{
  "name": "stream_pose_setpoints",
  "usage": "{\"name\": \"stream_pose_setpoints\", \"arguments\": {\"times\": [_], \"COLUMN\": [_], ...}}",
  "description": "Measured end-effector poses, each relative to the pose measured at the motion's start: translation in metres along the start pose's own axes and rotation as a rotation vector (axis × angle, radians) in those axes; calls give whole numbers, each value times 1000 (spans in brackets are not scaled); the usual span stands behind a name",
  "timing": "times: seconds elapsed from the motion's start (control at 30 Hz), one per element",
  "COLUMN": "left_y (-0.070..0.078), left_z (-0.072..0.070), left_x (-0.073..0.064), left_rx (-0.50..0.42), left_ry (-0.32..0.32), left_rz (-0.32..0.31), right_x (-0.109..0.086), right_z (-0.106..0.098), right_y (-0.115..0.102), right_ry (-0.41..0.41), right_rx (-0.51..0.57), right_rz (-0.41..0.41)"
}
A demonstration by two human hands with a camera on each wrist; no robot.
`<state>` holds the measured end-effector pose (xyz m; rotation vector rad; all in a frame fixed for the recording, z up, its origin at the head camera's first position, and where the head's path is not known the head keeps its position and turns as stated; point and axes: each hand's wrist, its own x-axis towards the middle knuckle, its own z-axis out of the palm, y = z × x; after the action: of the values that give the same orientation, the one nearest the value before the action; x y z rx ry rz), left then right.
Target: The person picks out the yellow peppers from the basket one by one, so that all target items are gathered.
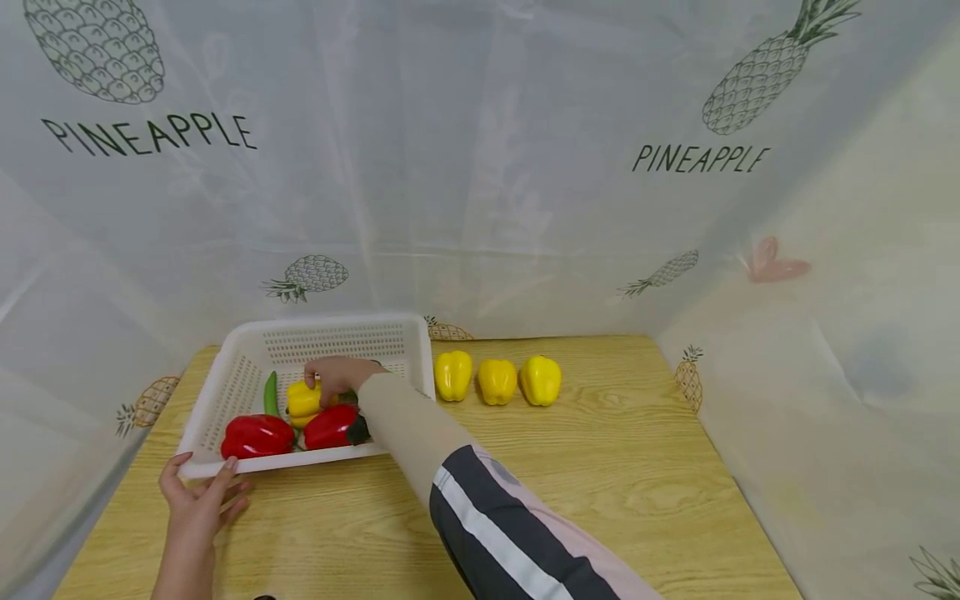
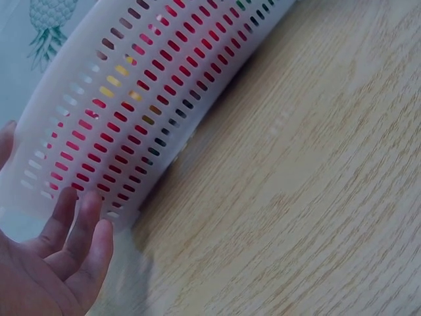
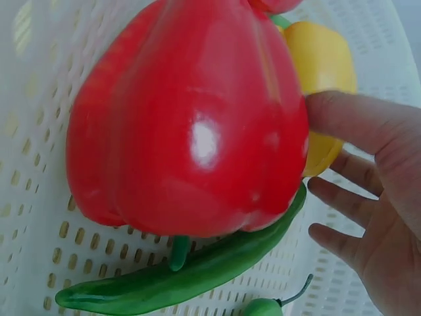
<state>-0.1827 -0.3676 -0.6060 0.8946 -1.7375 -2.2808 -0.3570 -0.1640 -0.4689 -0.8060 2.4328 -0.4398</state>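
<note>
My left hand (image 1: 197, 500) grips the front left corner of a white perforated basket (image 1: 420, 354), thumb and a finger at the rim. In the left wrist view its other fingers lie loosely by the basket's outer wall (image 2: 125, 141). My right hand (image 1: 337, 374) reaches inside and holds a yellow bell pepper (image 1: 302, 398), thumb on its near side in the right wrist view. Two red bell peppers (image 1: 258, 436) lie at the basket's front, one nearly touching the right thumb in that view. Behind them lies a long green pepper (image 3: 191, 286).
Three yellow bell peppers (image 1: 497, 382) stand in a row on the wooden table (image 1: 600, 467), right of the basket. A dark item (image 1: 357, 431) shows by the right red pepper. Pineapple-printed sheeting (image 1: 480, 208) hangs behind the table and along its sides.
</note>
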Motion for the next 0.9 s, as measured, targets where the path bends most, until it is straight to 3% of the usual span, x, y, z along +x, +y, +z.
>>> {"name": "stream_pose_setpoints", "arguments": {"times": [0.27, 0.4, 0.5, 0.6, 0.63, 0.73, 0.9], "left_y": [3, 4, 23, 26, 25, 6, 1], "left_z": [0, 2, 15, 16, 16, 3, -1], "left_x": [-1, -2, -25, -29, -28, -6, 1], "left_rx": [2, -5, 22, 27, 29, 5, -3], "left_ry": [2, -21, -29, -36, -23, -16, -18], "left_rz": [-15, 7, -24, -31, -44, -26, -21], "right_x": [1, 1, 0, -1, -1, -2, -5], "right_z": [3, 2, 1, 2, 2, 3, 0], "right_y": [0, -1, 1, 2, 3, 6, 14], "right_ry": [34, 58, 66, 66, 66, 69, 80], "right_rx": [-17, -30, -23, -16, -14, -3, 39], "right_rz": [3, -18, -36, -52, -61, -89, -127]}}
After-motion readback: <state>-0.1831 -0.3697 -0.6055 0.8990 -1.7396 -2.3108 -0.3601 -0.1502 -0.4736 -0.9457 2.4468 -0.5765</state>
